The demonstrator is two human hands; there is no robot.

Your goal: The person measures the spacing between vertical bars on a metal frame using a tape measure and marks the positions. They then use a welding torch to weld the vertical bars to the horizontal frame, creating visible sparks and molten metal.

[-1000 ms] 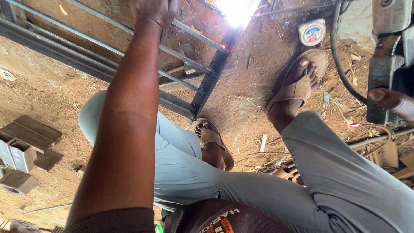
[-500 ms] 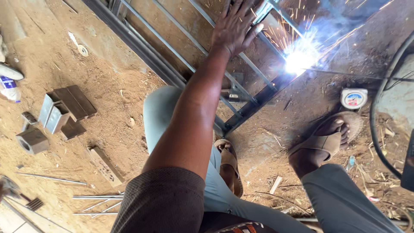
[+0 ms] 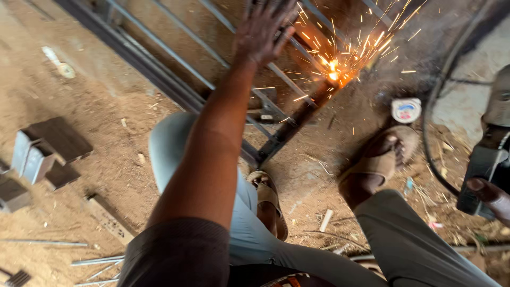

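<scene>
My left hand (image 3: 263, 32) is stretched out over a grey metal bar frame (image 3: 159, 64) lying on the sandy ground, fingers spread and holding nothing. Whether it touches the bars I cannot tell. Just right of it, orange sparks (image 3: 334, 72) burst from a joint on a dark frame bar (image 3: 295, 125). At the right edge only the fingers of my right hand (image 3: 491, 196) show, wrapped around a dark grey tool body (image 3: 486, 159). My sandalled feet (image 3: 380, 162) rest beside the frame.
A black cable (image 3: 433, 122) loops across the ground at the right, next to a small round tin (image 3: 406, 110). Short metal channel offcuts (image 3: 48, 149) lie at the left, and thin rods (image 3: 95, 261) lie at the lower left.
The bright white arc glare has turned into a shower of orange sparks. My left hand stays raised with fingers spread. The right hand and its tool have come into view.
</scene>
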